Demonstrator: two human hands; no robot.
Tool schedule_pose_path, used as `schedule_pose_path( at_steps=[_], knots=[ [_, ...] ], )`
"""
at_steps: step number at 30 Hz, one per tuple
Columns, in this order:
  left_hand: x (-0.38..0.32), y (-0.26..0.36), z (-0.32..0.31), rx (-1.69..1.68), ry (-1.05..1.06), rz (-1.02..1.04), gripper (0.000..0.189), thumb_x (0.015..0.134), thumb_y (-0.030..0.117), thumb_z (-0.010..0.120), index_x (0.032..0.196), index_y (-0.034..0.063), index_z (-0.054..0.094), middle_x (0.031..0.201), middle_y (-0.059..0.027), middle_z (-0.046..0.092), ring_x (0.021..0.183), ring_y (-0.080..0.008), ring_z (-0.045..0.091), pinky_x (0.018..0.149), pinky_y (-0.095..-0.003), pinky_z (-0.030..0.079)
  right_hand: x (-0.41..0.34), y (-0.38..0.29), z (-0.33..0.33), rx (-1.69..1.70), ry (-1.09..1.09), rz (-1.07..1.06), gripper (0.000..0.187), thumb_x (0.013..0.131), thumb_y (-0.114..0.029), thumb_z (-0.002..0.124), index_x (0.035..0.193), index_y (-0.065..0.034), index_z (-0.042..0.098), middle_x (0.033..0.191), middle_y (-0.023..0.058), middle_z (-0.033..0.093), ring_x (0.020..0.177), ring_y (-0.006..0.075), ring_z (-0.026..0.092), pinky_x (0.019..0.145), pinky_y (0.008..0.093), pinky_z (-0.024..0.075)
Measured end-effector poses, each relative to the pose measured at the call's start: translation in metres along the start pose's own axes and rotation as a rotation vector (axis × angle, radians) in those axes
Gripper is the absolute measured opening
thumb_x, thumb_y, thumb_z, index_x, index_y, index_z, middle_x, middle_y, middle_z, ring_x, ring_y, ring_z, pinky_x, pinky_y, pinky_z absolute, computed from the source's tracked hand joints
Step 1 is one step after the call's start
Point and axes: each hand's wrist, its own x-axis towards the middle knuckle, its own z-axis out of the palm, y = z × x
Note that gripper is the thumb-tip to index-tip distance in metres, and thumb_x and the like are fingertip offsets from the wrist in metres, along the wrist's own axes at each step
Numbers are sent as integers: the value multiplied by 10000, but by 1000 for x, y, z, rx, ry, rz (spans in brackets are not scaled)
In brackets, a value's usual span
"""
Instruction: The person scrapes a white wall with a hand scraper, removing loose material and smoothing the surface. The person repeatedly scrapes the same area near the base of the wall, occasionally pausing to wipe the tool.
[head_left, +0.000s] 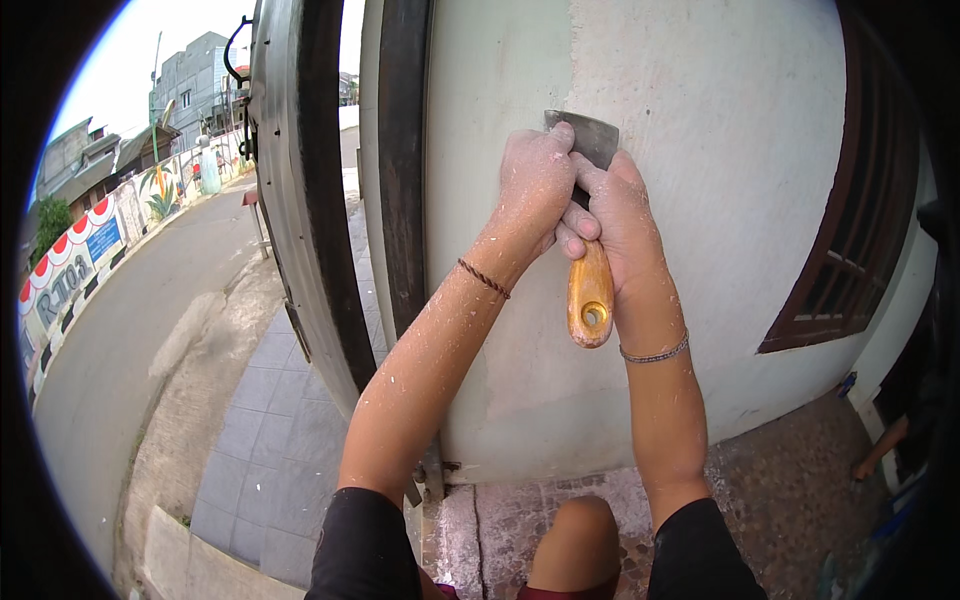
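Note:
Both my hands grip one paint scraper with a broad metal blade (592, 135) and a yellowish wooden handle (589, 300). My left hand (536, 169) presses its thumb on the blade, and its fingers wrap beneath. On the other side, my right hand (622, 202) holds the blade's base and the top of the handle. The blade's edge is up against the pale painted wall (697, 247). Left of the blade the wall is greenish and smooth; to the right, a paler, rougher patch shows. White dust and flakes coat my hands and forearms.
A dark post (405, 150) and a metal gate (292, 150) stand close on my left, with a road (150, 322) beyond. A brown-framed window (847, 247) is set in the wall at right. Pale debris covers the floor (510, 517). Another person's limb (881, 450) shows far right.

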Motion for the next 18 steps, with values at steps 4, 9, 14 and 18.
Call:
schedule_pose_path(
  at_steps=[4, 9, 14, 18],
  knots=[
    [0, 0, 2, -54, 33, -67, 438, 1027, 278, 402, 718, -3, 535, 509, -82, 536, 260, -146, 434, 234, -275, 353, 0, 0, 1, -4, 26, 0, 139, 955, -53, 430, 994, -49, 296, 651, 38, 434, 386, 74, 398, 310, 269, 402],
    [4, 7, 4, -42, 4, -9, 445, 1022, 276, 417, 694, 0, 535, 500, -81, 530, 260, -150, 434, 226, -273, 342, 5, -4, 3, -15, -41, -47, 135, 961, -56, 421, 996, -53, 291, 645, 33, 427, 393, 75, 403, 307, 268, 396],
    [5, 6, 3, -13, 32, -47, 420, 1023, 274, 417, 732, -6, 532, 504, -83, 531, 254, -156, 434, 211, -282, 333, 3, -3, 5, 11, 51, 74, 133, 966, -59, 418, 994, -63, 289, 662, 38, 434, 400, 74, 405, 314, 268, 404],
    [9, 4, 1, -40, 4, -77, 407, 1024, 271, 413, 752, -9, 529, 531, -96, 543, 256, -162, 440, 202, -288, 324, 2, -2, 5, 36, -4, -51, 130, 963, -51, 422, 1003, -62, 299, 672, 43, 445, 392, 75, 406, 312, 261, 403]
  ],
)
